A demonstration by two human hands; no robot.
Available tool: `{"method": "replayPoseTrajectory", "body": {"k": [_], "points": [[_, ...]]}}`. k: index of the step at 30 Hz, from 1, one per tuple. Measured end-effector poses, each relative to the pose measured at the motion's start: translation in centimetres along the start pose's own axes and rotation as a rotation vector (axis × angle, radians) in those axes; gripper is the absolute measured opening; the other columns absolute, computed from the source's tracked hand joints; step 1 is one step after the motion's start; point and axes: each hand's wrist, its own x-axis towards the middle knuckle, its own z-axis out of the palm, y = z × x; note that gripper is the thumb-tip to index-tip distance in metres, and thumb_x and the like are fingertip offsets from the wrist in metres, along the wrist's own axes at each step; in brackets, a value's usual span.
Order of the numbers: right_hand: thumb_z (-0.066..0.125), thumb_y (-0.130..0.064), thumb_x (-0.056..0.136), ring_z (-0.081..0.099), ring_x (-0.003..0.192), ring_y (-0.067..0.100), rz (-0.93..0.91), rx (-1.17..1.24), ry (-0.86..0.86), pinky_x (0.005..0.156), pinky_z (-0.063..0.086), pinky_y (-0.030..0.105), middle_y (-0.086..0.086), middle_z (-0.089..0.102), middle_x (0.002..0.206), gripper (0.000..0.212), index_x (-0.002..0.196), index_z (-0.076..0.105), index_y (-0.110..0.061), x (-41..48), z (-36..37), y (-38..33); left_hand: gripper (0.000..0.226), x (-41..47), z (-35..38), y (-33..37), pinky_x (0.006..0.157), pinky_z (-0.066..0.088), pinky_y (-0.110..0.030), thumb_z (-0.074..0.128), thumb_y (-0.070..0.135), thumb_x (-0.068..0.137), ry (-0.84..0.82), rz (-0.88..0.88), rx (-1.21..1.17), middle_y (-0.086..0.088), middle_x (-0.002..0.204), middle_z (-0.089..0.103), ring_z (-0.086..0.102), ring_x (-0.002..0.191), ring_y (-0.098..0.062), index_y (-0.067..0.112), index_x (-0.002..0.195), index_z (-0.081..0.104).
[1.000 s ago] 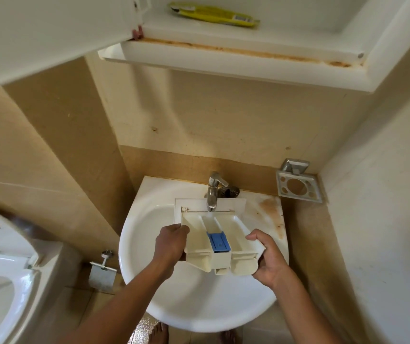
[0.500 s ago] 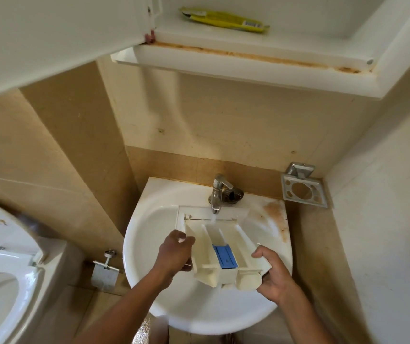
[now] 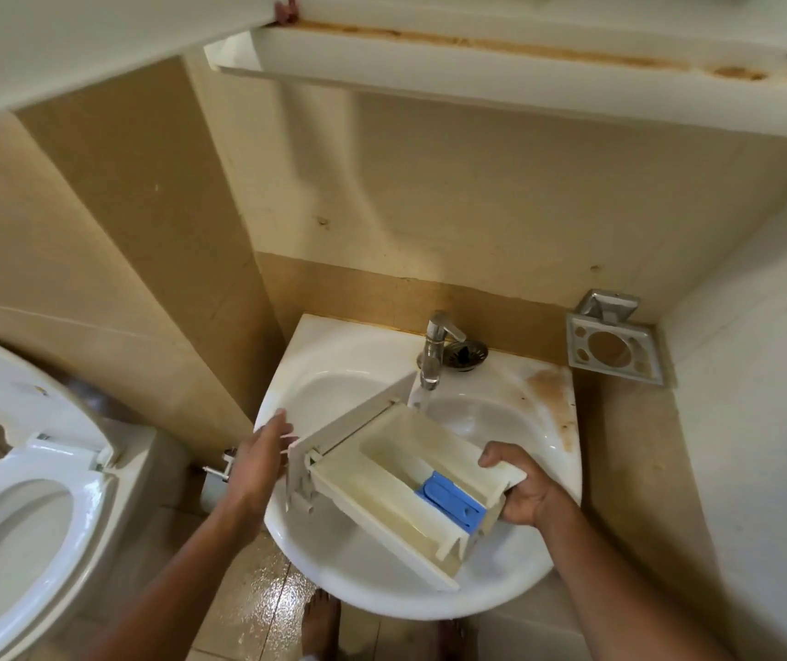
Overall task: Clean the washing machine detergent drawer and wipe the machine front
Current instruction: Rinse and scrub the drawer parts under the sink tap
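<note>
The white sink (image 3: 382, 605) fills the middle, and the detergent drawer (image 3: 382, 474) is tilted over its basin, front panel to the left. The right hand (image 3: 520, 491) clamps the drawer's right end. The left hand (image 3: 265, 450) lies beside the panel, fingers straight and spread — contact unclear. A blue insert (image 3: 451, 500) sits near the right hand.

The cream detergent drawer (image 3: 372, 498) carries a blue insert (image 3: 448, 500); the white sink (image 3: 334, 393) shows a rusty-brown stain (image 3: 551, 388) at two o'clock.

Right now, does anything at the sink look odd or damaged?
A brown stain marks the sink on its right rim; a similar streak runs along the cabinet ledge above. The detergent drawer is tilted over the sink, held by the right hand alone.
</note>
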Motion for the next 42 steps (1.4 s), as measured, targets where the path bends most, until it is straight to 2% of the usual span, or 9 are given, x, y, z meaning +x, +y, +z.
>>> {"method": "replayPoseTrajectory", "body": {"k": [3,6,9,12,15,18,22,29,42], "points": [[0.085,-0.014,0.04,0.067,0.088,0.034,0.007,-0.054,0.02,0.08,0.051,0.036,0.02,0.069,0.101,0.067,0.105,0.075,-0.001,0.8,0.0,-1.8,0.066,0.3,-0.6,1.1,0.1,0.051,-0.047,0.043,0.068,0.096,-0.47,-0.137,-0.046,-0.017,0.125,0.07,0.068,0.113,-0.036,0.016,0.127,0.07],[0.09,-0.014,0.042,0.069,0.087,0.033,0.01,-0.082,0.044,0.083,0.054,0.038,0.02,0.071,0.1,0.063,0.103,0.075,-0.003,1.4,0.3,-3.1,0.057,0.0,0.2,1.7,0.098,0.055,-0.047,0.07,0.052,0.088,-0.576,-0.187,-0.005,-0.018,0.124,0.071,0.069,0.112,-0.036,0.014,0.131,0.067],[0.095,-0.034,0.049,0.068,0.08,0.031,-0.049,-0.008,0.199,0.081,0.054,0.038,0.014,0.07,0.09,0.058,0.096,0.073,-0.009,2.5,0.9,-3.6,0.049,-0.9,1.7,1.9,0.095,0.056,-0.052,0.079,0.021,0.072,-0.435,-0.189,0.072,-0.018,0.108,0.075,0.072,0.096,-0.039,0.007,0.119,0.07],[0.071,-0.051,0.083,0.066,0.09,0.033,-0.095,0.177,0.397,0.078,0.055,0.041,0.014,0.068,0.1,0.055,0.117,0.066,-0.009,4.0,0.7,-2.7,0.064,-1.8,2.5,2.9,0.088,0.058,-0.053,0.073,0.019,0.057,-0.289,-0.202,0.027,-0.021,0.109,0.072,0.069,0.093,-0.038,0.013,0.121,0.066],[0.049,-0.056,0.096,0.062,0.099,0.033,0.005,0.123,0.344,0.076,0.05,0.048,0.015,0.065,0.114,0.056,0.129,0.06,-0.012,4.8,1.2,-0.1,0.084,-2.7,3.5,4.0,0.079,0.057,-0.038,0.08,0.027,0.063,-0.161,-0.134,0.237,-0.006,0.123,0.059,0.062,0.101,-0.026,0.03,0.14,0.046],[0.046,-0.06,0.098,0.069,0.101,0.034,0.022,0.171,0.261,0.084,0.054,0.049,0.016,0.07,0.121,0.059,0.127,0.062,-0.011,5.3,2.9,2.6,0.097,-3.9,5.3,4.6,0.104,0.042,-0.046,0.077,0.046,0.057,-0.055,-0.017,0.504,0.001,0.126,0.051,0.05,0.117,-0.029,0.034,0.145,0.038],[0.046,-0.05,0.102,0.072,0.096,0.031,-0.015,0.214,0.308,0.09,0.056,0.046,0.017,0.074,0.114,0.049,0.127,0.064,-0.01,5.4,4.9,4.4,0.097,-5.2,7.6,4.3,0.105,0.028,-0.05,0.074,0.06,0.06,0.087,0.108,0.736,-0.001,0.126,0.052,0.042,0.123,-0.029,0.031,0.145,0.036],[0.059,-0.028,0.099,0.07,0.086,0.033,-0.077,0.153,0.333,0.075,0.059,0.043,0.015,0.075,0.102,0.025,0.111,0.072,-0.01,4.4,5.9,5.0,0.098,-6.4,9.2,3.7,0.11,0.026,-0.053,0.069,0.063,0.064,0.206,0.262,0.818,-0.004,0.126,0.047,0.038,0.123,-0.029,0.027,0.145,0.027],[0.065,-0.012,0.094,0.072,0.077,0.032,-0.14,-0.156,0.413,0.069,0.06,0.04,0.018,0.077,0.095,0.018,0.107,0.072,-0.002,4.3,5.7,3.4,0.094,-6.3,8.1,2.4,0.105,0.03,-0.053,0.07,0.061,0.063,0.209,0.117,0.583,0.0,0.122,0.048,0.042,0.121,-0.028,0.026,0.141,0.03]]}}
